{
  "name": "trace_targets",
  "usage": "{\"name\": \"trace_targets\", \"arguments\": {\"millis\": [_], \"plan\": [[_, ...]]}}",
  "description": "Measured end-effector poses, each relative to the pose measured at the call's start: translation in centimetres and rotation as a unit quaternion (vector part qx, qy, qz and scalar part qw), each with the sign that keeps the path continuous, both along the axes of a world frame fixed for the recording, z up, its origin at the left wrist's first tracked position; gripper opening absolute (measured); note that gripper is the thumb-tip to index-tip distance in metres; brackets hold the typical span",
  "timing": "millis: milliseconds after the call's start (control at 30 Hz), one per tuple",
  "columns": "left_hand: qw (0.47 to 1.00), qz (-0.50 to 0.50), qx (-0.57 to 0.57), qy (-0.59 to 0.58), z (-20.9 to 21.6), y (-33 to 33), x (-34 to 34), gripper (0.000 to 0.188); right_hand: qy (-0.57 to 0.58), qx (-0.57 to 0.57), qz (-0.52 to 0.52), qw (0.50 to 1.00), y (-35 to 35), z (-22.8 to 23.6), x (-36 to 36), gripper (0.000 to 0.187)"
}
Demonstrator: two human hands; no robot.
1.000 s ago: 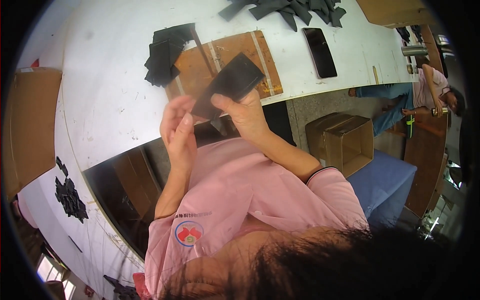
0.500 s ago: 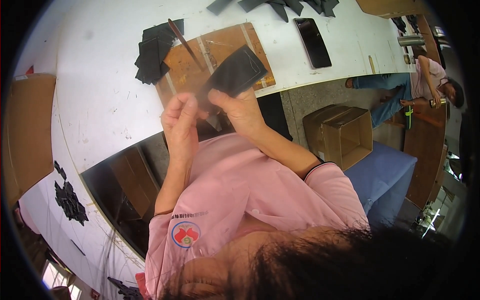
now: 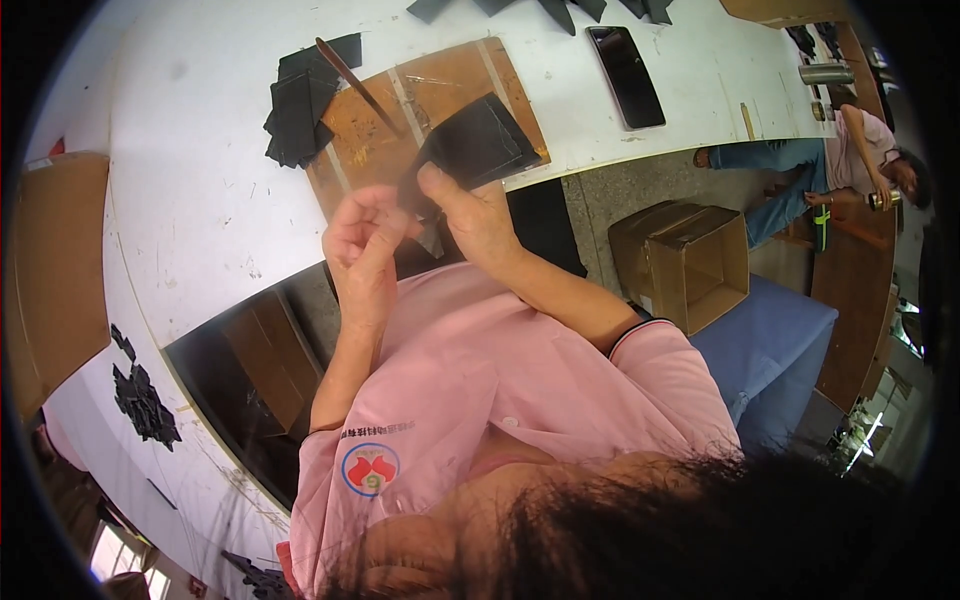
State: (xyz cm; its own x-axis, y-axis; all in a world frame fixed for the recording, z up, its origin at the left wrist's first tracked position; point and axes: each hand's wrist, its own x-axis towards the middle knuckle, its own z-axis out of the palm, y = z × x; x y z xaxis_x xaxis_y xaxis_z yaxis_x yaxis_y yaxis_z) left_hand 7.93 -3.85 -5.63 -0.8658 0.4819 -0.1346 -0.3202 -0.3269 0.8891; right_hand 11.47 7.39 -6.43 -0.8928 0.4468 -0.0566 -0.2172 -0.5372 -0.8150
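Note:
A folded black fabric piece (image 3: 482, 138) with a pale line near its edge is held over the wooden board. My right hand (image 3: 472, 218) is closed on its lower part, thumb lying on top. Beside it my left hand (image 3: 366, 245) is closed in a pinch at the fabric's lower left end. What the left fingertips grip is blurred and hidden. Between the hands a small greyish pointed flap (image 3: 430, 240) hangs below the fabric; I cannot tell whether it belongs to it. Under the fabric lies the board (image 3: 440, 85), with a slim brown stick-like tool (image 3: 355, 82) across it.
Black fabric pieces (image 3: 295, 110) overlap the board's left edge; more (image 3: 145, 405) lie far left. A phone (image 3: 626, 78) rests on the white table (image 3: 200, 200). An open cardboard box (image 3: 680, 260) stands right, near a blue cover (image 3: 770, 350). Another person (image 3: 860, 150) sits beyond.
The black fabric has turned in my right hand, its far end now looking broader and less stretched out. My left hand stays pinched beside it, nearly unmoved. The whole view has shifted slightly.

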Motion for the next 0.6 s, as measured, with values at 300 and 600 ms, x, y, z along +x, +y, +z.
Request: {"name": "trace_targets", "arguments": {"millis": [300, 600], "plan": [[0.998, 0.042, -0.043, -0.007, -0.3, 0.3, -0.1, 0.010, -0.021, 0.073, -0.019, 0.997, -0.2, -0.4, -0.1, 0.010], [0.981, 0.123, -0.099, 0.114, 1.1, -0.2, -0.4, 0.008, -0.161, 0.349, 0.011, 0.923, 2.7, -1.5, 0.4, 0.013]]}}
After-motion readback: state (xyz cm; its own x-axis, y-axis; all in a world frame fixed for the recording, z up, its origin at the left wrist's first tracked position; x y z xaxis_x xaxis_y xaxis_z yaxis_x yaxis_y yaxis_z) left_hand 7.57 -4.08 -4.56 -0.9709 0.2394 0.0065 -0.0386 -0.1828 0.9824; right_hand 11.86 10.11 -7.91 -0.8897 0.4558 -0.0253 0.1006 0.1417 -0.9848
